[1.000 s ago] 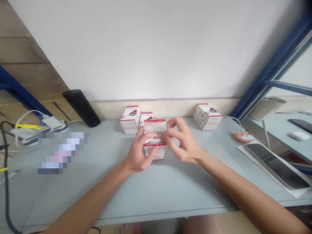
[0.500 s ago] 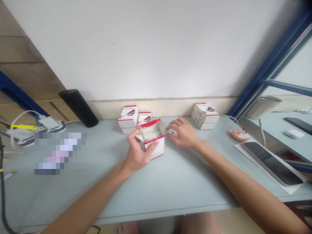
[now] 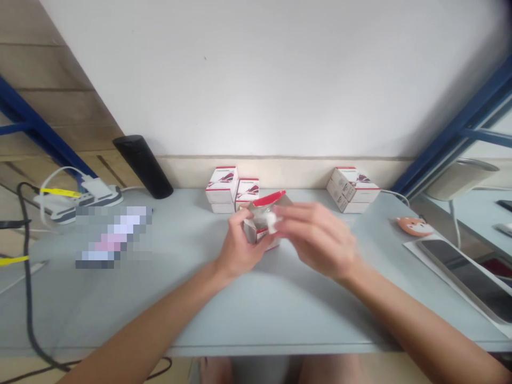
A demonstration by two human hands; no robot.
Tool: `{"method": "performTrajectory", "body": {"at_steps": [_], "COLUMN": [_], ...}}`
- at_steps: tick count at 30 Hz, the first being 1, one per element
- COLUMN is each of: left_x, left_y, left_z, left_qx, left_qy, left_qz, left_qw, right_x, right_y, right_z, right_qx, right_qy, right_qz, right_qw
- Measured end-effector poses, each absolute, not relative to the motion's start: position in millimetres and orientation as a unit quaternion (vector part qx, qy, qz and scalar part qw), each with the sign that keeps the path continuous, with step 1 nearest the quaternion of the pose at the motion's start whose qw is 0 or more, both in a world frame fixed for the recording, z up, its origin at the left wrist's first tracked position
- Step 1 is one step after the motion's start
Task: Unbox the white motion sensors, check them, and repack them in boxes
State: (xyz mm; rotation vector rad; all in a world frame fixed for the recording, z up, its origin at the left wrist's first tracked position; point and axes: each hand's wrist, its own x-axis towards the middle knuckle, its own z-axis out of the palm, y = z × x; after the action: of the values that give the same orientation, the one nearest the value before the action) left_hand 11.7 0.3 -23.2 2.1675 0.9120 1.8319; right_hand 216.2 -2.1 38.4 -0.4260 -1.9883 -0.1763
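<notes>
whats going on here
A person is working at a table with both hands. Their left hand grips an open white and red box, and the fingers of their right hand are at a small white piece at its opening. Stacked boxes stand behind.

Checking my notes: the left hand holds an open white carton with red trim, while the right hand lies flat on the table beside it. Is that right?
Not quite. The head view shows the right hand raised off the pale grey table, at the mouth of the open white carton with red trim, by a small white item. The left hand does hold the carton.
</notes>
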Motion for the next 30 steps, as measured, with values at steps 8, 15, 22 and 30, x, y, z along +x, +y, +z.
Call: {"method": "performTrajectory", "body": {"at_steps": [8,15,22,30], "left_x": [17.5,15.0,14.3,11.3], "left_y": [-5.5,0.5,-0.2,0.8], "left_z": [-14.2,-18.8,-23.7,-11.9], "left_qx": [0.755,0.745,0.712,0.706], "left_qy": [0.268,0.288,0.336,0.357], "left_qz": [0.594,0.600,0.613,0.611], "left_qw": [0.067,0.051,0.067,0.002], "right_x": [210.2,207.2,226.3,271.3], "right_y": [-4.0,-14.0,15.6,77.3], "right_z": [33.4,45.7,43.6,-0.4], "right_qx": [-0.177,-0.225,-0.274,-0.592], "right_qy": [-0.863,-0.894,-0.816,-0.786], "right_qz": [-0.012,-0.010,-0.083,0.035], "right_qw": [0.474,0.388,0.502,0.173]}}
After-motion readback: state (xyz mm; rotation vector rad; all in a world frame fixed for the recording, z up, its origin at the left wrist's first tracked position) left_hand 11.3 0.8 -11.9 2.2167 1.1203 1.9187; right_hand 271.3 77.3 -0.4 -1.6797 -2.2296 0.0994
